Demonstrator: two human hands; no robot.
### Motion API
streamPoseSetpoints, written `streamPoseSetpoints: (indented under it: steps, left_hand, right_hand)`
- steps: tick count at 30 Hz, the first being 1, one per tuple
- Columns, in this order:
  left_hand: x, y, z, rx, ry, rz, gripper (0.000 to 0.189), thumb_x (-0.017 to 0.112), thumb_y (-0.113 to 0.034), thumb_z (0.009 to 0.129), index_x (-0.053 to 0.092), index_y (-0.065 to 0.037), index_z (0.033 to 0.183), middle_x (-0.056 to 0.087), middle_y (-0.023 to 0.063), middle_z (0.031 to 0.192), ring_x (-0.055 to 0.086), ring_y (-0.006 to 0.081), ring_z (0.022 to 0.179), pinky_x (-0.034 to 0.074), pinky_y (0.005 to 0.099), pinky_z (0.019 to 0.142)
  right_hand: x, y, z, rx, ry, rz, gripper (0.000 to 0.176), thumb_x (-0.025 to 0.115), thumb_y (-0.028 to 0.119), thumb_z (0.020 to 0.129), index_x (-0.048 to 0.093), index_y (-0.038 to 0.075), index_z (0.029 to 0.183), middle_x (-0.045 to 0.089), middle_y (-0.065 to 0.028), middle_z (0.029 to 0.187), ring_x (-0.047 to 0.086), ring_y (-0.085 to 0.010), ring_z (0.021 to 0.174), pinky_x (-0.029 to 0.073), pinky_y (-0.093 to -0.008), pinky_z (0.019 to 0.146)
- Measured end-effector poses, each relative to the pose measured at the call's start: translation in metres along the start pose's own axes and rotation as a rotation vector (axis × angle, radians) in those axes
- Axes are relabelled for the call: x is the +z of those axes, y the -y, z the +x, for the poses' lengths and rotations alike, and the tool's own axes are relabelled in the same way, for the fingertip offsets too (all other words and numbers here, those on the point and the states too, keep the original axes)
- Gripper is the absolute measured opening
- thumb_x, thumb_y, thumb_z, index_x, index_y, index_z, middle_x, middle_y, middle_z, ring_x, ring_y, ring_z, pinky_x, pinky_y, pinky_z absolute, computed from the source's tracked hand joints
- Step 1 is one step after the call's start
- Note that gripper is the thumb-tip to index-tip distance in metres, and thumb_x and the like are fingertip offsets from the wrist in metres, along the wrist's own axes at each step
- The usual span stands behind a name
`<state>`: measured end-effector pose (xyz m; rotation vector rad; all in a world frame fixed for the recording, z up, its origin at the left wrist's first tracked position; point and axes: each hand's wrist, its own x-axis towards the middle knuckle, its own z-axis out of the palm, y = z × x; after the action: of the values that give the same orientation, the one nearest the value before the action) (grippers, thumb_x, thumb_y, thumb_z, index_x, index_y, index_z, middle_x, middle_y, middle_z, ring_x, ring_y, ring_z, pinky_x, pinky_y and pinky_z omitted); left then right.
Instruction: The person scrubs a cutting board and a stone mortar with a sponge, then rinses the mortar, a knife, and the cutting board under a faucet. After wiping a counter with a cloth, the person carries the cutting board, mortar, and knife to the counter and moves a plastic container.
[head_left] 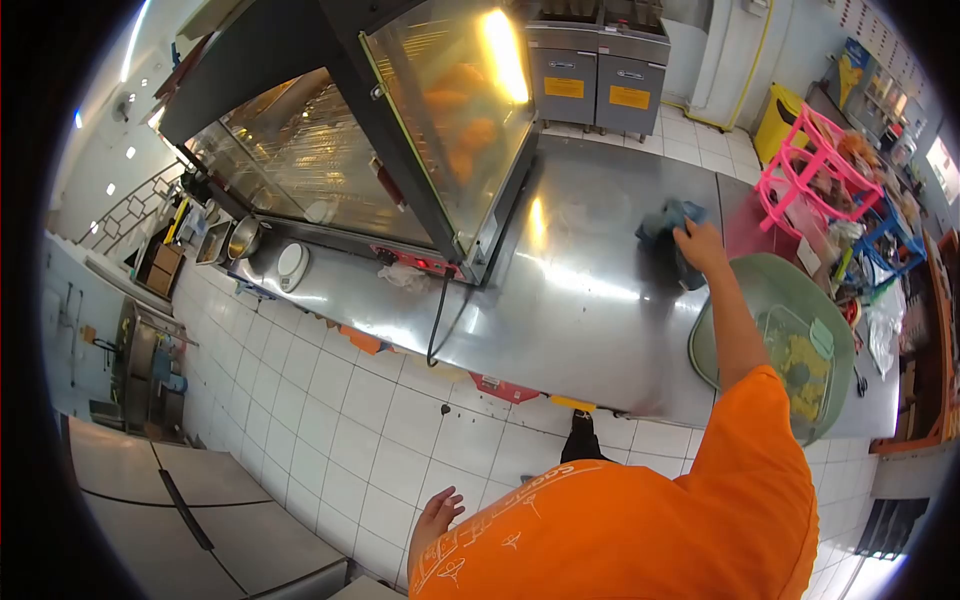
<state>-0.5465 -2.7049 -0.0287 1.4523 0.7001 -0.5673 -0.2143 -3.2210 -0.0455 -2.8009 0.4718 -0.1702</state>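
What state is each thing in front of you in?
Blue cloth: crumpled, gripped
Right hand: closed on the cloth
Left hand: partly open, nothing visible in it
Warming cabinet: lit inside
Grey cabinet doors: shut
Green tub: uncovered, yellow matter inside
Steel counter: shiny

1. Floor [330, 400]: white, square-tiled, dark specks [445, 409] scattered.
2. Back wall [722, 50]: pale, yellow pipe [757, 65] running down it.
3. Counter [590, 230]: shiny metal, light glare on top.
4. Glass cabinet [310, 150] on counter: dark-framed, bright warm lamp [503, 55] inside.
5. Behind: grey cupboards [565, 110], yellow labels [564, 88].
6. Lower left: steel cabinet [240, 510], flat-fronted.
7. Upper left: white light strip [135, 40].
8. Right edge: brown shelving [938, 330].
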Motion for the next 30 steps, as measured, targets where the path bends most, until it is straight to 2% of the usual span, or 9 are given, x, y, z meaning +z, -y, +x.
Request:
streamPoseSetpoints:
  steps: [5,10,12,15,17,21,26,27,30]
  left_hand:
    - [0.025,-0.004,0.008,-0.107,-0.035,-0.027,0.061,0.053,-0.041,0.085,0.036,0.001,0.126,0.044,0.0178,0.122,0.047,0.0258,0.109,0.042,0.0369,0.090]
    - [0.027,0.020,0.003,-0.137,-0.085,-0.127,0.050,0.053,-0.032,0.087,0.040,-0.002,0.124,0.048,0.0137,0.118,0.049,0.0194,0.107,0.042,0.0319,0.089]
    - [0.015,0.048,0.017,-0.120,-0.073,-0.106,0.050,0.054,-0.032,0.087,0.041,-0.002,0.124,0.049,0.0132,0.118,0.049,0.0189,0.106,0.042,0.0313,0.088]
    - [-0.007,0.077,0.038,-0.407,-0.068,-0.256,0.048,0.052,-0.032,0.088,0.041,-0.003,0.124,0.049,0.0128,0.118,0.050,0.0186,0.105,0.043,0.0307,0.088]
    - [0.012,0.035,0.006,-0.051,-0.024,-0.046,0.047,0.051,-0.032,0.088,0.041,-0.003,0.124,0.049,0.0129,0.117,0.049,0.0183,0.106,0.042,0.0308,0.088]
    - [-0.004,0.027,-0.010,-0.032,-0.037,-0.108,0.046,0.051,-0.031,0.089,0.041,-0.003,0.124,0.049,0.0138,0.117,0.047,0.0195,0.108,0.040,0.0315,0.090]
    - [-0.027,0.036,-0.003,0.138,-0.058,0.099,0.058,0.058,-0.023,0.084,0.030,-0.002,0.130,0.043,0.0178,0.124,0.044,0.0252,0.112,0.038,0.0355,0.092]
    - [-0.033,0.044,0.010,0.253,-0.095,0.225,0.064,0.062,-0.021,0.081,0.028,-0.002,0.131,0.040,0.0192,0.126,0.043,0.0261,0.114,0.037,0.0361,0.092]
    - [-0.031,0.046,0.036,0.767,-0.169,0.495,0.066,0.069,-0.014,0.071,0.035,-0.001,0.126,0.045,0.0205,0.121,0.046,0.0266,0.112,0.038,0.0352,0.091]
  right_hand:
    - [0.090,-0.032,0.026,0.019,-0.149,-0.259,0.059,0.046,0.058,0.077,0.046,0.026,0.126,0.030,-0.0200,0.136,0.031,-0.0411,0.122,0.028,-0.0461,0.098]
    - [0.126,0.011,0.012,-0.104,-0.074,0.177,0.062,0.041,0.048,0.084,0.046,-0.002,0.121,0.029,-0.0172,0.137,0.028,-0.0399,0.124,0.026,-0.0423,0.101]
    - [0.120,0.056,-0.032,-0.328,0.071,0.047,0.062,0.045,0.041,0.084,0.037,-0.003,0.127,0.031,-0.0170,0.136,0.025,-0.0345,0.127,0.021,-0.0390,0.104]
    - [0.150,0.114,-0.118,-0.760,0.280,0.080,0.051,0.053,0.032,0.078,0.046,0.010,0.124,0.033,-0.0121,0.137,0.027,-0.0291,0.127,0.021,-0.0431,0.105]
    - [0.138,0.157,-0.182,-0.923,0.354,0.120,0.046,0.055,0.033,0.078,0.051,0.017,0.121,0.030,-0.0097,0.139,0.023,-0.0313,0.129,0.019,-0.0458,0.104]
    - [0.132,0.209,-0.268,-1.166,0.388,0.130,0.040,0.052,0.037,0.080,0.057,0.015,0.113,0.042,-0.0131,0.131,0.032,-0.0295,0.124,0.023,-0.0426,0.101]
    - [0.115,0.241,-0.316,-0.842,0.787,0.473,0.036,0.049,0.037,0.084,0.058,0.008,0.103,0.056,-0.0173,0.107,0.050,-0.0331,0.102,0.036,-0.0409,0.088]
    - [0.116,0.245,-0.323,-0.719,0.873,0.660,0.035,0.047,0.036,0.085,0.058,0.006,0.099,0.059,-0.0186,0.098,0.054,-0.0345,0.094,0.040,-0.0406,0.083]
    - [0.073,0.253,-0.338,-0.811,0.862,0.841,0.037,0.053,0.037,0.083,0.056,0.005,0.102,0.061,-0.0155,0.092,0.058,-0.0288,0.083,0.045,-0.0372,0.075]
